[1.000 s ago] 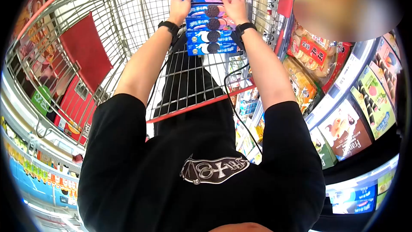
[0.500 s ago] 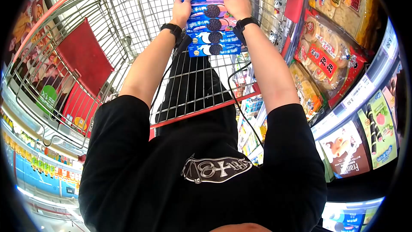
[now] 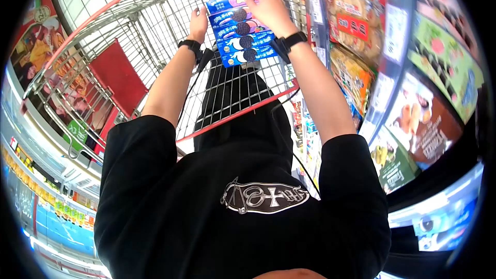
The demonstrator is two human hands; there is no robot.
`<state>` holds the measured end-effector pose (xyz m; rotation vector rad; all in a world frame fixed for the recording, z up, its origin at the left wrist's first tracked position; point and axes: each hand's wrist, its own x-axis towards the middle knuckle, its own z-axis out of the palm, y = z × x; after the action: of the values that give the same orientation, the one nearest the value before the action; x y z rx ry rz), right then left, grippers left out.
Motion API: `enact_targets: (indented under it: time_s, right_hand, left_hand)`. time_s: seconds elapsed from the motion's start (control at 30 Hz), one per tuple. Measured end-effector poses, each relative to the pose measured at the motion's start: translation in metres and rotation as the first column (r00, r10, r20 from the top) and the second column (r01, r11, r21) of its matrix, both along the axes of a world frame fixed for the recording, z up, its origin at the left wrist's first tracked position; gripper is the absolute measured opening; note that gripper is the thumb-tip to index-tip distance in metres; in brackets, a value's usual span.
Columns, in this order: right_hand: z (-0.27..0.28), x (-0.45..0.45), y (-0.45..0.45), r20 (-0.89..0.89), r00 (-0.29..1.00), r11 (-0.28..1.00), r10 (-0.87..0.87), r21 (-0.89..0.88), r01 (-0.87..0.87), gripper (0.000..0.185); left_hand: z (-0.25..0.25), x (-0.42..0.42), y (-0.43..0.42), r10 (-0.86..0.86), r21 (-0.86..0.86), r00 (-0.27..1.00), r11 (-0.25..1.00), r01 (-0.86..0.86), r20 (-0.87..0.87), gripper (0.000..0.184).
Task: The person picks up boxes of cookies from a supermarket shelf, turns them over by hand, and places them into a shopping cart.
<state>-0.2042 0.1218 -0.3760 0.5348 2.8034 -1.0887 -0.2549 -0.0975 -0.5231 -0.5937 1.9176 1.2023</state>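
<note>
Several blue Oreo cookie boxes (image 3: 239,37) lie in a row inside the shopping cart (image 3: 155,46), tilted so the row's left side faces up-left. The farthest cookie box (image 3: 221,4) has a purple-pink right part. Over that right end is my right hand (image 3: 269,11), its thumb on the printed face and its other fingers around the far edge. Just left of the row is my left hand (image 3: 198,24), fingers pointing up and apart, beside the boxes' left ends. Whether its fingertips touch a box I cannot tell.
A red panel (image 3: 120,78) hangs on the cart's left side. To the right stands a shelf with bagged pastries (image 3: 352,26), a brown snack box (image 3: 431,119) and price tags (image 3: 395,31). A cooler with bottles (image 3: 72,212) is at lower left.
My left hand has come off the far cookie box and sits left of the row. The row has shifted left and tilted in view. The shelf on the right looks turned and nearer.
</note>
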Motion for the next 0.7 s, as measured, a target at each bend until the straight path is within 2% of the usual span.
enact_targets:
  time_s: [0.03, 0.07, 0.13, 0.17, 0.2, 0.23, 0.33, 0.43, 0.47, 0.53, 0.6, 0.7]
  right_hand:
    - [0.027, 0.005, 0.001, -0.07, 0.996, 0.993, -0.049, -0.108, 0.041, 0.039]
    - [0.049, 0.013, 0.003, -0.022, 0.992, 0.968, -0.123, -0.222, 0.115, 0.037]
    - [0.111, 0.037, 0.003, -0.043, 0.973, 0.914, -0.225, -0.355, 0.195, 0.035]
    - [0.127, 0.056, 0.006, -0.107, 0.968, 0.894, -0.228, -0.417, 0.164, 0.031]
    - [0.167, 0.072, 0.006, -0.199, 0.957, 0.92, -0.212, -0.371, 0.127, 0.031]
    - [0.191, 0.093, 0.007, -0.229, 0.948, 0.915, -0.22, -0.385, 0.119, 0.03]
    - [0.257, 0.163, 0.013, -0.278, 0.925, 0.897, -0.261, -0.424, 0.125, 0.027]
    - [0.299, 0.241, 0.009, -0.273, 0.85, 0.787, -0.45, -0.571, 0.233, 0.024]
    - [0.311, 0.267, 0.007, -0.273, 0.823, 0.755, -0.498, -0.604, 0.256, 0.024]
    - [0.342, 0.317, 0.0, -0.289, 0.757, 0.625, -0.586, -0.756, 0.194, 0.025]
    - [0.368, 0.362, -0.007, -0.358, 0.702, 0.625, -0.616, -0.764, 0.159, 0.025]
    - [0.408, 0.418, -0.022, -0.458, 0.575, 0.674, -0.678, -0.699, 0.238, 0.024]
  left_hand:
    - [0.018, 0.003, 0.0, -0.011, 0.012, 1.0, 1.0, 0.011, -0.026, 0.066]
    - [0.042, 0.005, 0.001, -0.057, -0.025, 0.997, 0.998, 0.056, -0.048, 0.066]
    - [0.09, 0.012, 0.002, -0.125, -0.03, 0.99, 0.992, 0.123, -0.068, 0.065]
    - [0.106, 0.019, 0.003, -0.116, -0.011, 0.99, 0.993, 0.116, -0.082, 0.063]
    - [0.115, 0.026, 0.004, -0.108, 0.01, 0.99, 0.994, 0.109, -0.092, 0.061]
    - [0.118, 0.032, 0.001, -0.138, 0.041, 0.976, 0.988, 0.147, -0.171, 0.057]
    - [0.206, 0.055, 0.026, -0.068, 0.298, 0.966, 0.944, 0.144, -0.251, 0.052]
    - [0.308, 0.092, 0.054, -0.015, 0.503, 0.89, 0.821, 0.272, -0.456, 0.039]
    - [0.335, 0.107, 0.063, -0.028, 0.511, 0.841, 0.782, 0.356, -0.541, 0.035]
    - [0.385, 0.143, 0.083, -0.063, 0.456, 0.679, 0.694, 0.556, -0.731, 0.027]
    - [0.425, 0.181, 0.103, -0.049, 0.396, 0.51, 0.569, 0.721, -0.859, 0.019]
    - [0.495, 0.228, 0.136, 0.201, 0.167, 0.124, 0.209, 0.964, -0.972, 0.016]
